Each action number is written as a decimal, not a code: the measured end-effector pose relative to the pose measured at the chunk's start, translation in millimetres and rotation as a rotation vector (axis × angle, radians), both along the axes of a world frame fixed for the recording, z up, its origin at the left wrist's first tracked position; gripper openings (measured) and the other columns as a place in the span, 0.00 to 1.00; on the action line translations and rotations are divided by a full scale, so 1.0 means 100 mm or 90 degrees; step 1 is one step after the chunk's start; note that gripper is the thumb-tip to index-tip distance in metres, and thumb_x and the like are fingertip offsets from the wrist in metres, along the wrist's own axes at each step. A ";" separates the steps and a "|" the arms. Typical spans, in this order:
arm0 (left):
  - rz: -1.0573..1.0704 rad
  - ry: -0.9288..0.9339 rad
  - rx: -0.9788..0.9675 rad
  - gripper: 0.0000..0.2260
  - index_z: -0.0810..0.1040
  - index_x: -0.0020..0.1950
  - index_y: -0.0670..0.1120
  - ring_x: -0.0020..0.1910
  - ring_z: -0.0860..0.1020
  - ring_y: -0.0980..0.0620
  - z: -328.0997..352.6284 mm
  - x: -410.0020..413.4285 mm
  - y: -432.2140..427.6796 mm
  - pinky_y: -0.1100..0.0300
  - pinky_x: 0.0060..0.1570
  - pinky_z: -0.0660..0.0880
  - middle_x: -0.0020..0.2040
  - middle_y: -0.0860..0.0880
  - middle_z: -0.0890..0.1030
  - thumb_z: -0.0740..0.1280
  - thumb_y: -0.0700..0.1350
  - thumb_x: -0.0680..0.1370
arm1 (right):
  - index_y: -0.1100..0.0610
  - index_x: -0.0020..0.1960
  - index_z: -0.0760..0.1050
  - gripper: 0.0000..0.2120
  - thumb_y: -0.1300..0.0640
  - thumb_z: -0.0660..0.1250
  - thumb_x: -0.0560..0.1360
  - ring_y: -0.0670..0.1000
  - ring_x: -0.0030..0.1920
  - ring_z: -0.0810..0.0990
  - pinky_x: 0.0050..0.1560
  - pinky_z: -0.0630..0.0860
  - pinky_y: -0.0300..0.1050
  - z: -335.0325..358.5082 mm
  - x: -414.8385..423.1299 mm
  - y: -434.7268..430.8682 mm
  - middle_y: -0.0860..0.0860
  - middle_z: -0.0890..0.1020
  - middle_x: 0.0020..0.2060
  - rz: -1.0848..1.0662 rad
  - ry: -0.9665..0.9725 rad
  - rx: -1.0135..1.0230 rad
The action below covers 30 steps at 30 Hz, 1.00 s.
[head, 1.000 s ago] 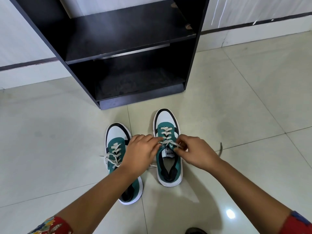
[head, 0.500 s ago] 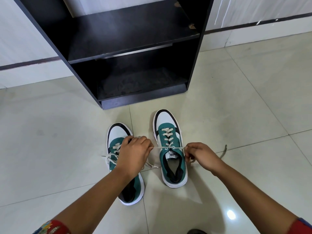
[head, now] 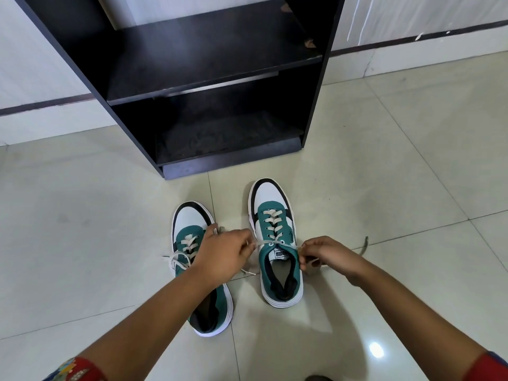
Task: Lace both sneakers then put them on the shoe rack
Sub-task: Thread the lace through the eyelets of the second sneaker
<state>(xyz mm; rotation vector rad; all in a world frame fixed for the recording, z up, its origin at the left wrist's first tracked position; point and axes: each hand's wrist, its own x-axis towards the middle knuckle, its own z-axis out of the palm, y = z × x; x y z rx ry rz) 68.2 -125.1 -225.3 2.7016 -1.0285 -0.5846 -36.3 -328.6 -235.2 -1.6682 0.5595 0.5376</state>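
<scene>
Fingers of our left hand (head: 224, 250) and right hand (head: 327, 254) each pinch one end of the lace (head: 264, 243), drawn taut out to nine and three o'clock across the top eyelets of the right sneaker (head: 277, 240). We judge this outward pull is meant to snug the crossings down the tongue before any knot is made. Our left hand hangs over the left sneaker (head: 192, 243), which sits just beside its partner at about nine o'clock, laced already, its loose ends trailing on the floor (head: 82, 229). Both shoes point their toes to twelve o'clock, straight at the rack (head: 220, 78), near them and open-fronted, so each can slide onto a shelf without turning. Neither shoe is on the rack yet; tying looks unfinished
</scene>
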 end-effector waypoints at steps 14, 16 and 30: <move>0.010 0.076 -0.129 0.10 0.78 0.46 0.50 0.35 0.70 0.57 -0.04 0.05 0.04 0.56 0.58 0.63 0.36 0.58 0.73 0.58 0.48 0.80 | 0.57 0.33 0.70 0.15 0.58 0.60 0.78 0.45 0.28 0.73 0.35 0.71 0.36 -0.05 0.11 0.00 0.49 0.76 0.26 0.090 -0.111 -0.001; 0.000 0.064 -0.106 0.10 0.78 0.46 0.51 0.39 0.71 0.55 -0.07 0.05 0.03 0.57 0.59 0.63 0.38 0.57 0.73 0.57 0.49 0.80 | 0.58 0.32 0.70 0.15 0.60 0.60 0.78 0.43 0.27 0.73 0.34 0.71 0.33 -0.11 0.08 0.00 0.48 0.76 0.25 0.033 -0.096 0.087; 0.337 0.463 -0.453 0.12 0.74 0.39 0.46 0.30 0.70 0.58 0.12 0.01 -0.04 0.71 0.34 0.69 0.37 0.52 0.72 0.57 0.46 0.81 | 0.65 0.47 0.78 0.15 0.56 0.58 0.79 0.40 0.42 0.77 0.47 0.69 0.32 0.01 0.06 0.20 0.45 0.79 0.38 -0.188 -0.224 0.075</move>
